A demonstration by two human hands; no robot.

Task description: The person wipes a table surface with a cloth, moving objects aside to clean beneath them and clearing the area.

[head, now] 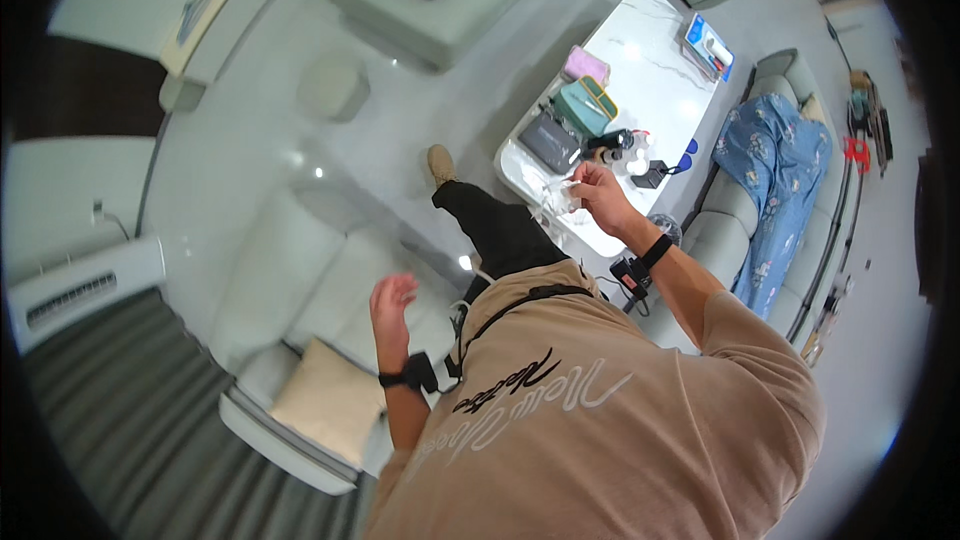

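Note:
My right hand [602, 199] pinches a crumpled translucent piece, seemingly plastic wrapping [559, 196], over the near corner of a white marble-patterned table [637, 37]. Close by on the tabletop are a dark grey case [551, 142], a black cylindrical object [616, 139], some white containers [637, 159] and a black box [649, 175]. Farther along stand a teal case with a yellow rim [583, 106] and a pink pouch [586, 65]. My left hand [391, 307] hangs in the air beside my body, holding nothing, its fingers loosely bent and slightly blurred.
A sofa with a blue patterned blanket [776, 165] runs along the right. Another sofa with a beige cushion [334, 397] is at lower left. A hexagonal stool [334, 86] and a pale green ottoman [442, 7] stand on the floor ahead. A blue-and-white package [707, 49] lies at the table's far side.

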